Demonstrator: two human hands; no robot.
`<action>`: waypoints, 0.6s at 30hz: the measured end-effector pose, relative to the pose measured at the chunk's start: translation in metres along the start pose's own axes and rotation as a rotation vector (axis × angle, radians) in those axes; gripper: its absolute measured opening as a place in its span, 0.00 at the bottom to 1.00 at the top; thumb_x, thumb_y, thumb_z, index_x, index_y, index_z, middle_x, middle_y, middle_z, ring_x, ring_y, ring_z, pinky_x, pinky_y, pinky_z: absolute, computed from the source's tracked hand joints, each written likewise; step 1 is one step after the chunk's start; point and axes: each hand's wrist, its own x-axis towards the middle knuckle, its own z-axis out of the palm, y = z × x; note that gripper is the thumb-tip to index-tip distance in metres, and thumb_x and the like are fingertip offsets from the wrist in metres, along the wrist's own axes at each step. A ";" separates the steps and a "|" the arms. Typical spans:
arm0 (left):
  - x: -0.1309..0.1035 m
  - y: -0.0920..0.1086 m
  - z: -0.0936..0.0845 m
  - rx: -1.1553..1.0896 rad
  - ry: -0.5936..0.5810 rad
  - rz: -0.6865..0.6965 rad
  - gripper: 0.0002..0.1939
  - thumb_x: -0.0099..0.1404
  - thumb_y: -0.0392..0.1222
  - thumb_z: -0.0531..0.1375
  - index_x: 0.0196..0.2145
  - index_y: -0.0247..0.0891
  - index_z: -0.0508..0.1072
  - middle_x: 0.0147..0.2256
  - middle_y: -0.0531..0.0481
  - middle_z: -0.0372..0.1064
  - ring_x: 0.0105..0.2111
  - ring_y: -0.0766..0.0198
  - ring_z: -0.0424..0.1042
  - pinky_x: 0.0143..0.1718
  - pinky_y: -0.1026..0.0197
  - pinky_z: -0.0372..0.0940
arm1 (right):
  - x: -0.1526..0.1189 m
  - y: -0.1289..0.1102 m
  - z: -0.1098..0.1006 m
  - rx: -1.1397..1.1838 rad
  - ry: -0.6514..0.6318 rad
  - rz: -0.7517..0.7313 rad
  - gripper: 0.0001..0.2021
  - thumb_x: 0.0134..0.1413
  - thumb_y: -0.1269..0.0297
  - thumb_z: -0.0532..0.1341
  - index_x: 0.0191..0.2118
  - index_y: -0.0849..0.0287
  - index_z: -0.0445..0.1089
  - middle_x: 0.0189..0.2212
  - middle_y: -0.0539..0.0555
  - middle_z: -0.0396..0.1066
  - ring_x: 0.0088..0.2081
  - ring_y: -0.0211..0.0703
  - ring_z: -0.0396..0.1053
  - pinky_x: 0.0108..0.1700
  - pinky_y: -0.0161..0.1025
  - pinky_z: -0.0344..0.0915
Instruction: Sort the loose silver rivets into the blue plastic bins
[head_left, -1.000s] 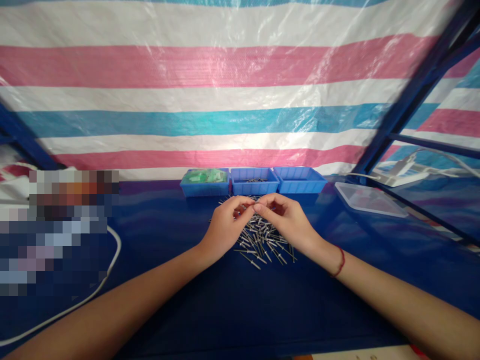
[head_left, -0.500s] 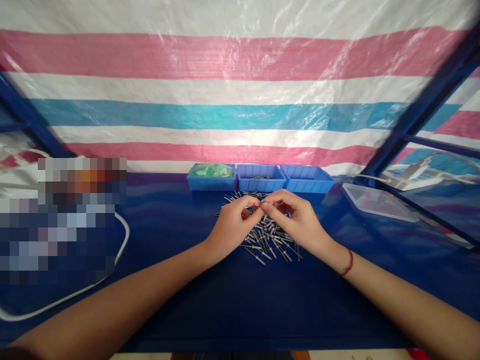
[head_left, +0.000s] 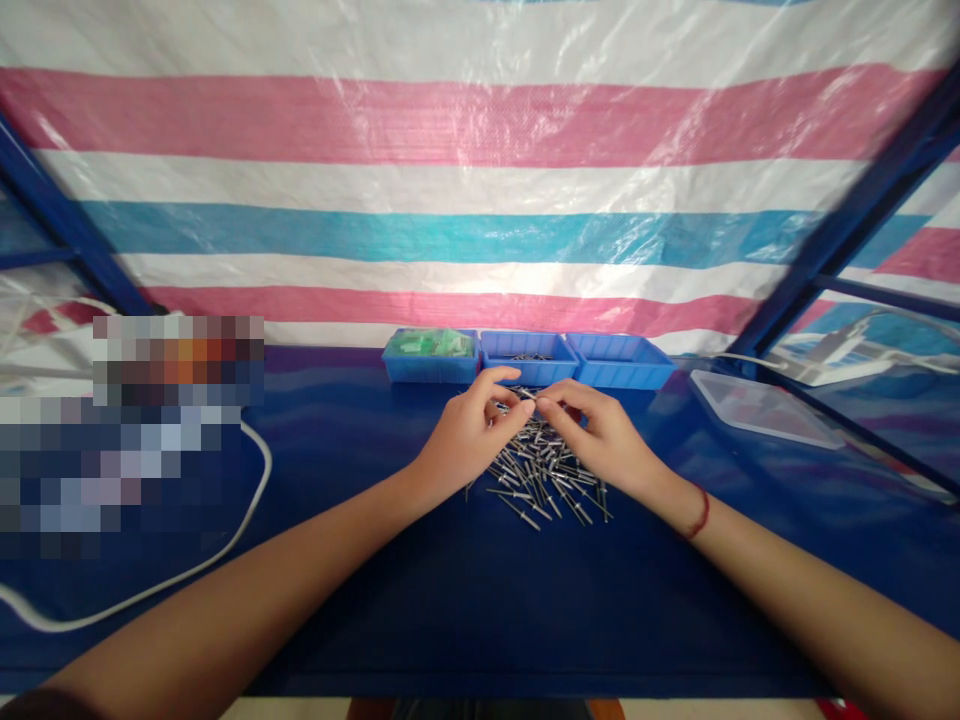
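A loose pile of silvery blind rivets (head_left: 544, 470) lies on the blue tabletop. Over its far side, my right hand (head_left: 592, 425) is closed in a pinch on one rivet (head_left: 528, 393), whose thin end points left toward my other hand. My left hand (head_left: 476, 420) is close beside it, thumb and index finger apart, the thumb tip almost meeting the right fingertips. Both hands hide part of the pile. Behind it stand three blue bins: the left bin (head_left: 390, 365) has green-and-clear packets (head_left: 435, 343), the middle bin (head_left: 525, 370) some rivets.
The right-hand blue bin (head_left: 622, 372) shows its bare inside. A clear plastic lid (head_left: 761, 408) lies to the right. On the left, a white cable (head_left: 255, 500) curves past a blurred-out area. Blue frame posts (head_left: 847, 210) and a striped tarp (head_left: 480, 120) enclose the table (head_left: 450, 610).
My left thumb and index finger, pressed together before, have parted. The rivet now shows in my right fingertips. The view has shifted slightly.
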 end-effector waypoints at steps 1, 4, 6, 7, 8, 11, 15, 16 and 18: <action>0.003 -0.002 -0.004 0.028 -0.019 -0.003 0.18 0.63 0.43 0.56 0.50 0.37 0.63 0.31 0.52 0.72 0.22 0.71 0.65 0.26 0.66 0.61 | 0.005 0.003 -0.002 -0.049 0.039 0.012 0.12 0.60 0.60 0.53 0.33 0.59 0.71 0.30 0.53 0.72 0.30 0.40 0.67 0.32 0.37 0.62; 0.014 -0.011 -0.019 0.198 -0.050 0.059 0.13 0.64 0.41 0.54 0.46 0.37 0.67 0.30 0.52 0.72 0.23 0.70 0.66 0.30 0.65 0.62 | 0.025 0.017 -0.009 -0.249 0.165 0.055 0.13 0.59 0.60 0.54 0.32 0.60 0.71 0.28 0.55 0.72 0.28 0.42 0.66 0.32 0.39 0.61; 0.019 -0.020 -0.028 0.321 -0.077 0.113 0.09 0.65 0.39 0.53 0.38 0.37 0.71 0.31 0.52 0.72 0.28 0.67 0.68 0.34 0.63 0.62 | 0.042 0.027 -0.013 -0.382 0.186 0.051 0.13 0.58 0.61 0.53 0.31 0.61 0.71 0.28 0.56 0.72 0.29 0.43 0.66 0.33 0.39 0.60; 0.021 -0.025 -0.030 0.368 -0.096 0.130 0.09 0.65 0.38 0.53 0.36 0.37 0.72 0.32 0.51 0.72 0.30 0.65 0.69 0.36 0.62 0.62 | 0.051 0.033 -0.014 -0.434 0.184 0.044 0.13 0.58 0.62 0.53 0.30 0.61 0.71 0.28 0.57 0.72 0.29 0.44 0.66 0.33 0.39 0.60; 0.023 -0.030 -0.032 0.407 -0.115 0.141 0.09 0.65 0.38 0.52 0.35 0.37 0.72 0.33 0.50 0.73 0.32 0.64 0.69 0.38 0.60 0.62 | 0.059 0.037 -0.014 -0.479 0.177 0.035 0.13 0.58 0.63 0.52 0.30 0.61 0.72 0.28 0.57 0.72 0.29 0.44 0.67 0.34 0.40 0.60; 0.023 -0.043 -0.033 0.478 -0.166 0.168 0.11 0.65 0.36 0.51 0.37 0.36 0.73 0.38 0.48 0.73 0.39 0.59 0.69 0.45 0.56 0.62 | 0.079 0.049 -0.011 -0.607 0.122 0.005 0.14 0.58 0.64 0.51 0.30 0.62 0.72 0.29 0.60 0.73 0.32 0.47 0.67 0.37 0.42 0.61; 0.022 -0.052 -0.031 0.501 -0.189 0.161 0.14 0.64 0.33 0.49 0.42 0.35 0.73 0.43 0.46 0.72 0.45 0.58 0.68 0.51 0.54 0.61 | 0.085 0.054 -0.007 -0.670 0.072 0.013 0.13 0.57 0.64 0.51 0.32 0.63 0.72 0.31 0.61 0.73 0.35 0.49 0.68 0.40 0.43 0.61; 0.022 -0.053 -0.030 0.503 -0.192 0.147 0.15 0.64 0.32 0.49 0.43 0.35 0.72 0.44 0.46 0.71 0.46 0.58 0.68 0.52 0.54 0.60 | 0.082 0.052 -0.007 -0.644 0.083 0.017 0.13 0.57 0.64 0.52 0.33 0.63 0.72 0.31 0.61 0.73 0.34 0.49 0.68 0.39 0.42 0.61; 0.022 -0.055 -0.030 0.499 -0.204 0.111 0.17 0.64 0.32 0.48 0.46 0.34 0.71 0.46 0.44 0.70 0.48 0.58 0.67 0.54 0.54 0.60 | 0.072 0.049 -0.009 -0.569 0.101 0.031 0.13 0.57 0.64 0.52 0.32 0.62 0.72 0.30 0.59 0.74 0.32 0.46 0.69 0.37 0.41 0.62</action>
